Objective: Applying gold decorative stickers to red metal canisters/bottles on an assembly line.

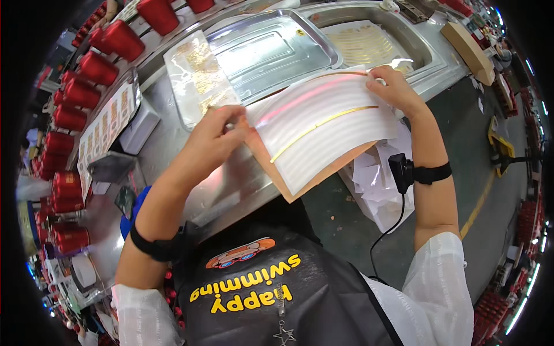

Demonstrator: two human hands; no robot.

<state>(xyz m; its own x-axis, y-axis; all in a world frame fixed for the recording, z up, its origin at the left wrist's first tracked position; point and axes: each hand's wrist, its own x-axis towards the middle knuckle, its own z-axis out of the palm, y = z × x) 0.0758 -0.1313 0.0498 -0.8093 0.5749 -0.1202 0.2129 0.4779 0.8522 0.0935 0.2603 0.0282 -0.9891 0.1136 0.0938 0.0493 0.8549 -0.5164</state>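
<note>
While the white sheet on its tan backing lies mid-frame over the metal table, the left hand pinches its left edge and the right hand pinches its upper right corner; keeping it taut seems wise.

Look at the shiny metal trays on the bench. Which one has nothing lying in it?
The middle tray, beyond the white sheet. Its floor is bare metal, while the right tray holds a sheet of gold strips.

Both forearms reach forward, left hand and right hand each closed in a pinching grip.
</note>
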